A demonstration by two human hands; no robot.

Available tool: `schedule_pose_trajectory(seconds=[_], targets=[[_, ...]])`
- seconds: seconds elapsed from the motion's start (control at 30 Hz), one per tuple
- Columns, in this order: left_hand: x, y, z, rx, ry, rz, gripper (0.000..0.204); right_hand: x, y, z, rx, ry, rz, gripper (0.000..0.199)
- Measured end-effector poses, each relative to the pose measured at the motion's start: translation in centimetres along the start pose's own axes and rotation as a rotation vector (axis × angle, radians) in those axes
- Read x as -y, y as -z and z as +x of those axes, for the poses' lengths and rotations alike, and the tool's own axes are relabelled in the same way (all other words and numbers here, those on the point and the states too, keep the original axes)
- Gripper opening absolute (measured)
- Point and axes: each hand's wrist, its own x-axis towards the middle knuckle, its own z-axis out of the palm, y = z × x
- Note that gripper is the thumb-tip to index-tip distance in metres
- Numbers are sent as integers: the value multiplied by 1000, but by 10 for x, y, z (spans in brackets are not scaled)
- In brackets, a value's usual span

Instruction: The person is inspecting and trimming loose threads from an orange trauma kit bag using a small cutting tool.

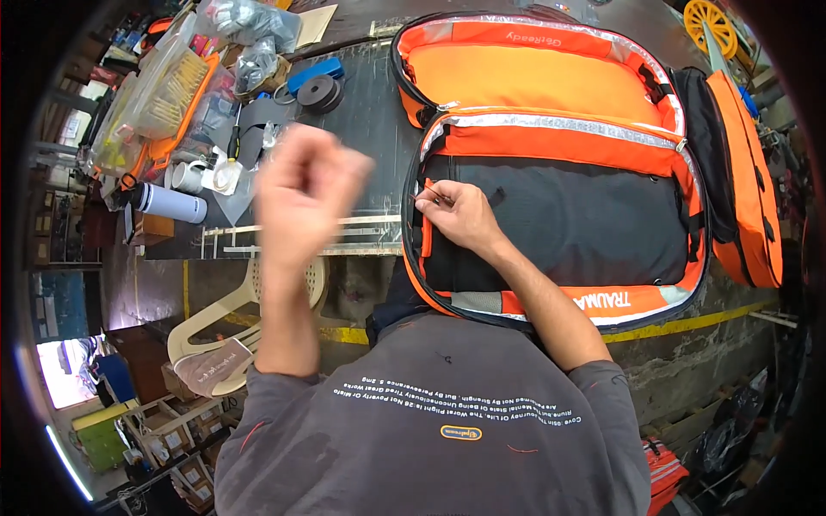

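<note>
Has one open bag (559, 211) at the near edge of the bench (370, 146): black-lined body, orange-lined lid, silvery trim. Pinches a small reddish piece (440, 197) at its left rim with the right hand (465, 213); curls the left hand (310, 189), blurred, cannot tell whether round anything. Counts one second bag (753, 198), one black disc (319, 93), one bottle (172, 204).

My left hand (311, 185) is lifted and blurred, fingers curled in, its forearm (288, 322) pointing straight ahead. My right forearm (544, 292) slants inward; my right hand (465, 213) pinches, thumb and fingertips close together.
</note>
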Motion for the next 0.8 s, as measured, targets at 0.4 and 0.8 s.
schedule_pose_trajectory(seconds=[0.4,0.8], targets=[[76,-69,-57,89,120,509,24,30,9,-5,9,173,605,11],[129,-58,-68,172,600,-266,10,12,27,-7,-161,51,100,16]])
